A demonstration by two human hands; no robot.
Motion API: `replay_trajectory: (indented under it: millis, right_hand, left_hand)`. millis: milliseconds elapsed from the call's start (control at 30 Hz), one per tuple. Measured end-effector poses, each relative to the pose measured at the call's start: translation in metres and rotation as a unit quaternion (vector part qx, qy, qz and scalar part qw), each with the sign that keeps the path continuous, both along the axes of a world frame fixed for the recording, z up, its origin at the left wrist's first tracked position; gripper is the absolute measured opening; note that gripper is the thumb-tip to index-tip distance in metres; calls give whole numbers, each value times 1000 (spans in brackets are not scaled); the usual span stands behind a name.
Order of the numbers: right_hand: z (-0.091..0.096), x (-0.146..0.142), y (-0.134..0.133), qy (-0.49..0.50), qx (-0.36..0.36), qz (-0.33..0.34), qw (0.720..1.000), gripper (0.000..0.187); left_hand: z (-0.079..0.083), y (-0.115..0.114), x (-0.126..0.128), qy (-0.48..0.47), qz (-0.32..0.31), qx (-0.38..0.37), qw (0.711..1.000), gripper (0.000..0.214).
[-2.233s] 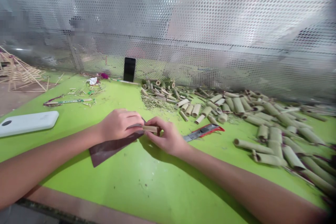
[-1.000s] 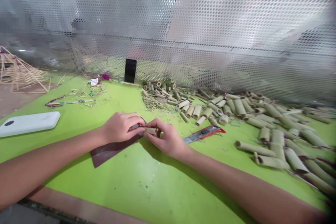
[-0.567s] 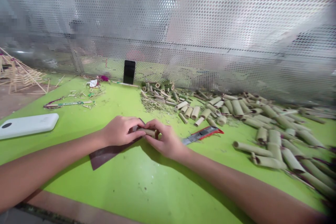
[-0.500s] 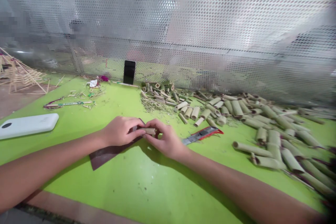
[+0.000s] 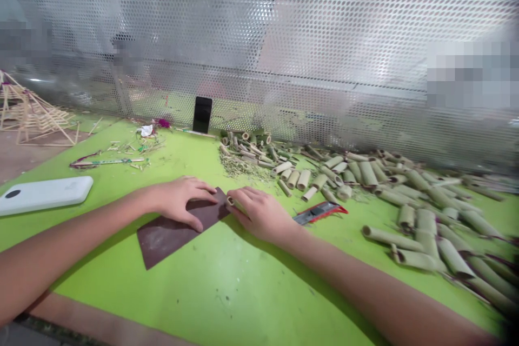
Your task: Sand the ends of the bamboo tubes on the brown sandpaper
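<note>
On the green tabletop lies a dark brown sheet of sandpaper (image 5: pixel 170 243), set at a slant. My left hand (image 5: pixel 184 200) rests on its upper left part, thumb and fingers spread apart. In my right hand (image 5: pixel 259 213) is a short bamboo tube (image 5: pixel 231 201); only its end shows past my fingers, beside the right corner of the sandpaper. Just beyond my right wrist lies a utility knife (image 5: pixel 320 212) with a red edge.
Cut bamboo pieces (image 5: pixel 367 173) are heaped along the back and right. A phone (image 5: pixel 202 114) leans upright against the perforated metal panel (image 5: pixel 308 54). A white power bank (image 5: pixel 48 194) is at the left, a stick frame (image 5: pixel 36 113) behind it. Scraps (image 5: pixel 138 146) litter the back left.
My left hand has let go of the bamboo tube and opened out over the sandpaper. My right hand has kept the tube and turned palm down, its fingers closing over it.
</note>
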State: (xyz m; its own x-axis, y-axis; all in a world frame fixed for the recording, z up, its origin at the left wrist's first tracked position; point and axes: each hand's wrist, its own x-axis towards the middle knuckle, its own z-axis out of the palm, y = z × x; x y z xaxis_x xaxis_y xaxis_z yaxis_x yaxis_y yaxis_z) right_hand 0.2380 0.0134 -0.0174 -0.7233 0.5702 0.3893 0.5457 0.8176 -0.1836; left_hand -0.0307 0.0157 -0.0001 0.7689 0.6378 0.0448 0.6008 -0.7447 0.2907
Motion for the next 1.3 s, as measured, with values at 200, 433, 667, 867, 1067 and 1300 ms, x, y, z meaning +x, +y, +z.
replay_trajectory:
  millis: [200, 433, 667, 867, 1067, 1300]
  right_hand:
    - [3, 1, 7, -44, 37, 106, 993, 22]
    - [4, 5, 5, -24, 25, 111, 993, 29]
    - [11, 5, 5, -29, 11, 111, 993, 29]
    - [6, -8, -16, 32, -42, 133, 990, 32]
    - [-1, -6, -3, 56, -43, 147, 987, 30]
    - [3, -14, -28, 21, -44, 125, 991, 22]
  left_hand:
    - [-10, -12, 23, -3, 52, -20, 998, 90]
    - [5, -1, -1, 57, -18, -103, 993, 105]
    - [4, 3, 4, 52, -15, -151, 987, 97]
    - [5, 1, 5, 94, -5, -168, 981, 122]
    - [12, -1, 9, 147, 1, -186, 972, 136]
    - [9, -1, 7, 132, 7, -184, 974, 138]
